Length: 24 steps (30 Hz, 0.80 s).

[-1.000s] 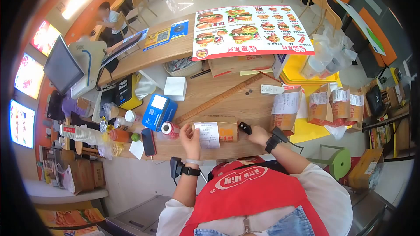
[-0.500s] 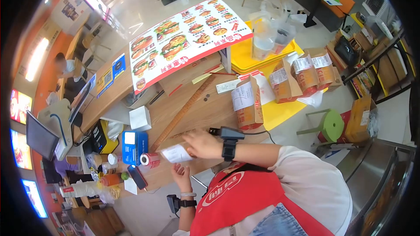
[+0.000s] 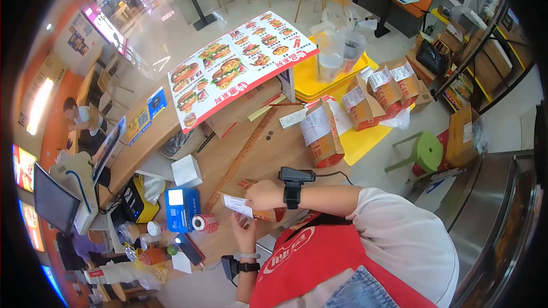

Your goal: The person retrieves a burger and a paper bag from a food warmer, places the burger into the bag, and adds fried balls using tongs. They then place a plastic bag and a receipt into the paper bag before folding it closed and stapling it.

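In the head view, my right hand (image 3: 267, 195) is closed over a brown and red paper bag (image 3: 276, 215), parts of which show around it. A white printed receipt (image 3: 237, 205) lies against the bag, left of those fingers. From below, my left hand (image 3: 244, 231) reaches the receipt's lower edge, its fingertips partly hidden behind the paper. Left of the hands stands a red drink can (image 3: 204, 223). A blue box (image 3: 182, 208) with a code on it is just beyond the can, and a phone (image 3: 190, 249) lies nearer me.
Several paper bags with receipts, such as this one (image 3: 321, 135), stand on the right. Behind them are stacked yellow trays (image 3: 305, 86) and clear plastic bags with cups. A menu board (image 3: 237, 65) tops the counter's far side. A wooden ruler (image 3: 240, 157) crosses the counter.
The receipt, formerly tilted between my hands, now lies against the paper bag. My left hand has come up to its edge. The whole view has shifted slightly.
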{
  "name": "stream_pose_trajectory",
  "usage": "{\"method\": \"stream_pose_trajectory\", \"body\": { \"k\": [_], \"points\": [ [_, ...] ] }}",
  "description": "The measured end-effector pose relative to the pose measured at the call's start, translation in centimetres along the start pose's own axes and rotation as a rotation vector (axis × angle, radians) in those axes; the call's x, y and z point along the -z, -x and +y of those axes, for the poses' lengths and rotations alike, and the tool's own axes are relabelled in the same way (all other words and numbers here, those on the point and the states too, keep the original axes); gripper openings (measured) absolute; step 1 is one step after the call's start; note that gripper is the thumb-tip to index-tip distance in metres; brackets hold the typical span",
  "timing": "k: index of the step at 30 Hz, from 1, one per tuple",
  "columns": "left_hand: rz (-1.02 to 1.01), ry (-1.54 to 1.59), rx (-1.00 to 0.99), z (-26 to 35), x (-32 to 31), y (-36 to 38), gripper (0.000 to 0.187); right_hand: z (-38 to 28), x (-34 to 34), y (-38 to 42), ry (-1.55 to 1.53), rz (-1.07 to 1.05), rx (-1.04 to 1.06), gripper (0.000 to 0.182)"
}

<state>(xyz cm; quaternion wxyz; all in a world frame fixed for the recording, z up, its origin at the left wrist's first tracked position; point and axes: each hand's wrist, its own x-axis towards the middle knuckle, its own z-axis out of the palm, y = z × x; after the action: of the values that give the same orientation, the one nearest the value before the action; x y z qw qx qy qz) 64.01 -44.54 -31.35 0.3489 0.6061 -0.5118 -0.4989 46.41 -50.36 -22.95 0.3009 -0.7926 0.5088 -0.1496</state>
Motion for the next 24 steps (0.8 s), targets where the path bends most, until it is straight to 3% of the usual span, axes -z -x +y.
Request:
{"method": "stream_pose_trajectory", "body": {
  "k": [4,7,9,12,17,19,20,24],
  "points": [
    [-0.006,0.015,-0.065,0.4,2.7,-0.1,0.074,-1.9,0.2,-1.4,-0.118,0.043,-0.035,0.033],
    [-0.129,0.194,-0.187,0.6,5.5,-0.6,0.072,-4.1,1.5,-3.1,-0.753,-0.118,-0.162,0.026],
    [-0.084,0.354,-0.249,2.4,7.1,-0.6,0.072,-5.2,1.5,-3.4,-0.886,-0.111,-0.193,0.024],
    [-0.036,0.226,-0.269,3.0,10.6,-1.7,0.066,-7.5,2.0,-4.0,-0.965,-0.016,-0.072,0.022],
    [0.068,0.166,-0.257,2.5,13.8,-3.7,0.065,-10.4,3.0,-5.7,-1.089,0.008,-0.099,0.024],
    [0.014,0.269,-0.376,3.5,14.7,-4.0,0.066,-11.3,3.3,-6.4,-1.096,-0.012,-0.11,0.025],
    [-0.106,0.551,-0.221,4.3,15.1,-3.9,0.069,-11.6,3.3,-6.7,-1.099,0.015,-0.106,0.025],
    [-0.224,0.471,-0.325,5.4,16.0,-4.1,0.067,-12.1,2.8,-7.9,-1.087,0.052,-0.091,0.025]
  ]
}}
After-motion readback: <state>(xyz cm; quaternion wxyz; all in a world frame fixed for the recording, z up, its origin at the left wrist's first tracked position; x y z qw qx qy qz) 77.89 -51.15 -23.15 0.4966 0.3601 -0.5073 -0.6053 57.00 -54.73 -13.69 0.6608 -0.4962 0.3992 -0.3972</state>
